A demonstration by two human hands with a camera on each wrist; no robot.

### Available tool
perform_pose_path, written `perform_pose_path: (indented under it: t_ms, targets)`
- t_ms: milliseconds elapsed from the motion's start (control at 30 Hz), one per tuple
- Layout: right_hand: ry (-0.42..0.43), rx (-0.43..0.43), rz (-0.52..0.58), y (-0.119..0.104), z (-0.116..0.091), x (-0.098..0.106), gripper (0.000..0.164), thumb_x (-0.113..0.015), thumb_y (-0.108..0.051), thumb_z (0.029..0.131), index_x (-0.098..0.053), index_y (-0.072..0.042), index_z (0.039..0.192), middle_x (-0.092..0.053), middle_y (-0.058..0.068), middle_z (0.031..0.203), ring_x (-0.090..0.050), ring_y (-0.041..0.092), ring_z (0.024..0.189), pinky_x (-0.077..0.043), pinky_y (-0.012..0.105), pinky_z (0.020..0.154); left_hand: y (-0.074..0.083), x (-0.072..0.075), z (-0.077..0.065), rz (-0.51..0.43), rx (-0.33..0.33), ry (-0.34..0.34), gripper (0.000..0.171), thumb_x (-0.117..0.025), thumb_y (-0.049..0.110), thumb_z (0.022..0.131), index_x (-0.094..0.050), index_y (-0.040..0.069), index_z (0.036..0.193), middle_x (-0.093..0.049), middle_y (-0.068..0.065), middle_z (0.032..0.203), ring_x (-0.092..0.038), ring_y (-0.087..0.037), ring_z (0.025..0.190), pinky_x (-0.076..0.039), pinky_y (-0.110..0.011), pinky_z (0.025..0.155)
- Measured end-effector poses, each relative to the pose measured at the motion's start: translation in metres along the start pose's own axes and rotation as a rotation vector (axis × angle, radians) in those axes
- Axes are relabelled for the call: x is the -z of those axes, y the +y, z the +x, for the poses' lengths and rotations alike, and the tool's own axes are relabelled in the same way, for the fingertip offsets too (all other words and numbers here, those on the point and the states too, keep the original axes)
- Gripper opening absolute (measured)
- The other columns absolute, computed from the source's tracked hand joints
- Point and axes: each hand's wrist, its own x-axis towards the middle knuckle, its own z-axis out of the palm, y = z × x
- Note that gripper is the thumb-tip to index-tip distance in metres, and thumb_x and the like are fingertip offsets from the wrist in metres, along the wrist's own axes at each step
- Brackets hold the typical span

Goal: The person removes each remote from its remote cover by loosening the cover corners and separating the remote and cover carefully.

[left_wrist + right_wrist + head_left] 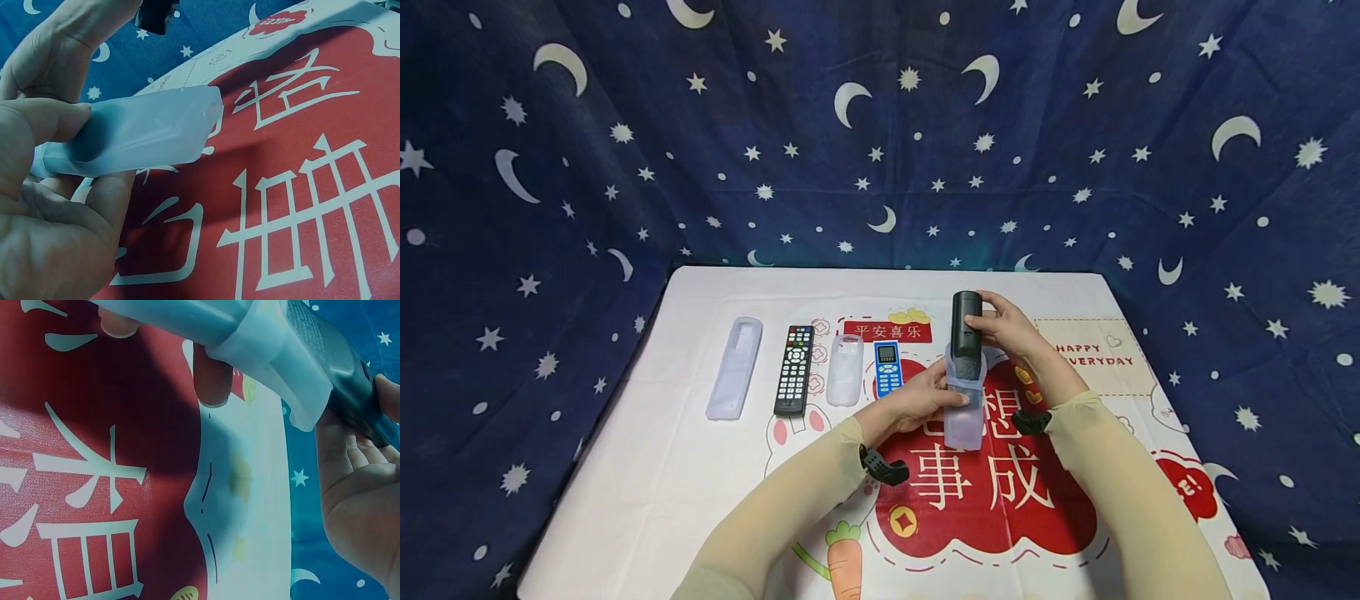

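My right hand (1017, 335) holds a black remote control (966, 329) by its upper end, thumb on the near face and fingers behind. The lower part of the remote is inside a translucent silicone cover (964, 427). My left hand (917, 398) pinches that cover near its middle, thumb on top and fingers beneath. In the left wrist view, the dark end of the remote shows through the cover (162, 128), short of its closed end. The right wrist view shows the cover's mouth flared and folded back (265, 347) around the textured black body (340, 359).
To the left on the white printed tablecloth (647, 467) lie a long translucent cover (734, 368), a black remote with many buttons (793, 371), a shorter translucent cover (845, 371) and a small blue remote (887, 367). A dark star-patterned cloth (820, 167) hangs behind.
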Motion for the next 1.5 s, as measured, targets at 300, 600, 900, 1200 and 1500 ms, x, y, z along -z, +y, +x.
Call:
perform_pose_path:
  t_ms: [300, 600, 900, 1200, 1500]
  targets:
    - [-0.013, 0.014, -0.011, 0.002, 0.0, 0.0, 0.066, -0.065, -0.017, 0.102, -0.032, -0.01, 0.158, -0.056, 0.026, 0.134, -0.068, 0.018, 0.095, -0.051, 0.046, 0.099, 0.0, 0.002, 0.003, 0.014, 0.033, 0.006, 0.07, -0.061, -0.003, 0.097, -0.035, 0.021, 0.157, -0.062, -0.013, 0.133, -0.064, -0.03, 0.116, -0.056, -0.051, 0.093]
    - [0.0, 0.023, 0.0, -0.001, 0.001, -0.004, 0.066, -0.065, -0.016, 0.102, -0.032, -0.011, 0.159, -0.056, 0.027, 0.134, -0.068, 0.018, 0.096, -0.056, 0.033, 0.088, 0.006, 0.0, 0.004, 0.084, 0.05, 0.105, 0.05, -0.064, 0.004, 0.098, -0.049, 0.002, 0.146, -0.066, -0.014, 0.12, -0.067, -0.026, 0.108, -0.056, -0.044, 0.095]
    - [0.029, 0.01, -0.011, -0.003, 0.002, -0.005, 0.07, -0.065, -0.018, 0.102, -0.028, -0.012, 0.161, -0.053, 0.028, 0.139, -0.066, 0.019, 0.099, -0.051, 0.044, 0.101, 0.002, -0.009, 0.003, 0.141, -0.01, 0.186, 0.043, -0.069, 0.015, 0.099, -0.055, 0.001, 0.138, -0.07, -0.012, 0.113, -0.07, -0.023, 0.099, -0.059, -0.04, 0.087]
    - [0.044, 0.018, -0.024, -0.005, 0.004, -0.004, 0.069, -0.067, -0.017, 0.1, -0.032, -0.012, 0.16, -0.054, 0.028, 0.138, -0.066, 0.02, 0.098, -0.049, 0.048, 0.102, 0.0, -0.01, 0.002, 0.127, -0.069, 0.139, 0.052, -0.067, 0.004, 0.098, -0.045, 0.008, 0.146, -0.072, -0.015, 0.115, -0.07, -0.021, 0.102, -0.058, -0.035, 0.087]
    - [0.041, -0.001, -0.013, -0.006, 0.004, -0.003, 0.072, -0.067, -0.017, 0.1, -0.03, -0.012, 0.161, -0.052, 0.028, 0.14, -0.066, 0.019, 0.098, -0.048, 0.048, 0.105, 0.0, -0.01, 0.0, 0.083, -0.063, 0.107, 0.053, -0.065, 0.003, 0.099, -0.044, 0.008, 0.147, -0.072, -0.016, 0.118, -0.07, -0.024, 0.105, -0.058, -0.038, 0.09]
